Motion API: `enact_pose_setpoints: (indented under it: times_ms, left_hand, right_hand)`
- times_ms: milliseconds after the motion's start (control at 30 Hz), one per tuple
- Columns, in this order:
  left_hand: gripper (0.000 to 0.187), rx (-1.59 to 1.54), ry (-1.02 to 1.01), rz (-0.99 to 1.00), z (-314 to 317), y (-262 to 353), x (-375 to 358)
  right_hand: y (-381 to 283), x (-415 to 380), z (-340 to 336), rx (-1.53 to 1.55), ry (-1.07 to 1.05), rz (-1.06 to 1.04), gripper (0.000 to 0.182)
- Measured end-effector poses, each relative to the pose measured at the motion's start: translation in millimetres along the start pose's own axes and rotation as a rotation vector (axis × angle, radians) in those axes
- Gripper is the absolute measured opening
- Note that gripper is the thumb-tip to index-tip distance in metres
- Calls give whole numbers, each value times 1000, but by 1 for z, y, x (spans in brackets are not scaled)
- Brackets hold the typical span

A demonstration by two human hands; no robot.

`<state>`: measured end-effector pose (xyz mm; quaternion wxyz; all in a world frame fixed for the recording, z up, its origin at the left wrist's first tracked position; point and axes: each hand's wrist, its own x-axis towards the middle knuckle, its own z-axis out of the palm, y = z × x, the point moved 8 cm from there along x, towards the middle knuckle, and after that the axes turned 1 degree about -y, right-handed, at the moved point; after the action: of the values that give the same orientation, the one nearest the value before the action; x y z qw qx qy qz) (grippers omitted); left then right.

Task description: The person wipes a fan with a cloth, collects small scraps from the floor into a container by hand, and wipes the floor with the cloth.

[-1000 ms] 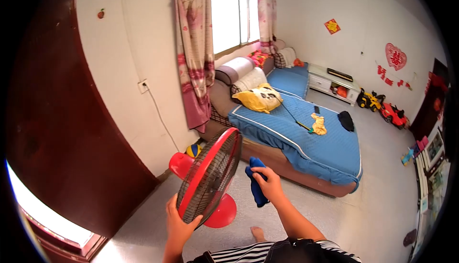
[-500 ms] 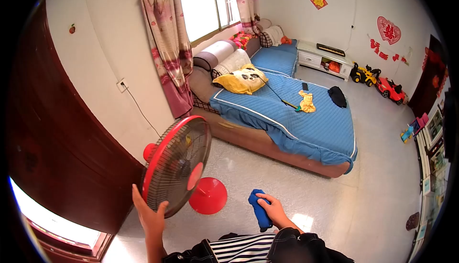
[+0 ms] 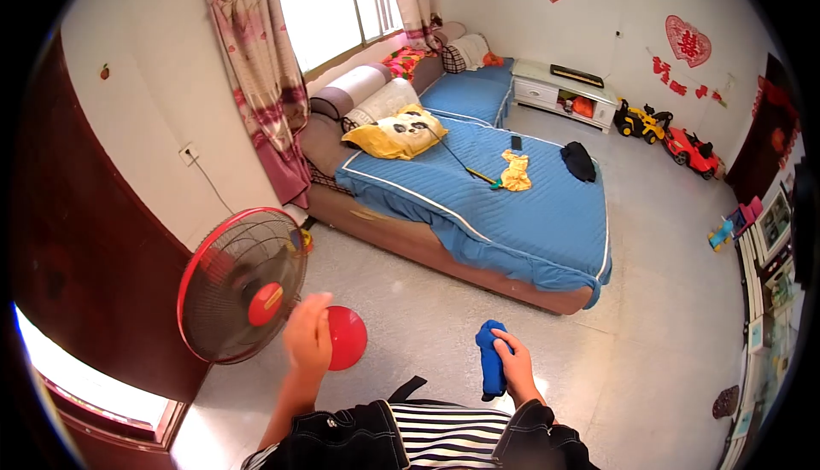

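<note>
A red-rimmed floor fan [image 3: 242, 286] stands at my left, its round wire cage turned mostly toward me. My left hand [image 3: 309, 333] is raised beside the cage's right edge, empty, with its fingers up. Behind that hand shows the fan's round red base [image 3: 348, 338] on the floor. In front of my body, my right hand [image 3: 516, 366] grips a bunched blue cloth [image 3: 491, 359], thumb and fingers pressed on its right side. The cloth hangs upright over the floor, and its lower end is dark.
A bed with a blue quilted cover [image 3: 512, 231] fills the middle, with a yellow panda pillow [image 3: 401, 133] and a black cloth [image 3: 578, 163] on it. A dark red door [image 3: 111, 239] stands left. Toy cars [image 3: 690, 152] and a white cabinet [image 3: 536, 93] are at the back.
My left hand has come off the fan's rim and moved right. The fan head faces me more now. My right hand, still holding the blue cloth, sits slightly further right in view.
</note>
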<state>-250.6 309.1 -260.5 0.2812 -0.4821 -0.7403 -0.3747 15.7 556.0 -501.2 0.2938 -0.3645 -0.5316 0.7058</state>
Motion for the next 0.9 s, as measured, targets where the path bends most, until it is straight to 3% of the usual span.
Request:
enact_pose_setpoints:
  times_ms: [67,267,500,733,900]
  left_hand:
    - [28,-166,-271,-31,42,15,-4]
    - [9,-342,-382,131,130,74,14]
    - [9,-494,-506,179,240,114,33]
    - [4,-718,-483,202,329,163,84]
    - [6,-788,-643,266,400,193,97]
  right_hand:
    - [1,-9,-36,15,131,-23,28]
    - [31,-32,-108,154,346,57,28]
    - [11,-50,-152,146,523,51,28]
    - [-34,-10,-195,154,633,27,31]
    - [-58,29,-211,178,614,54,32]
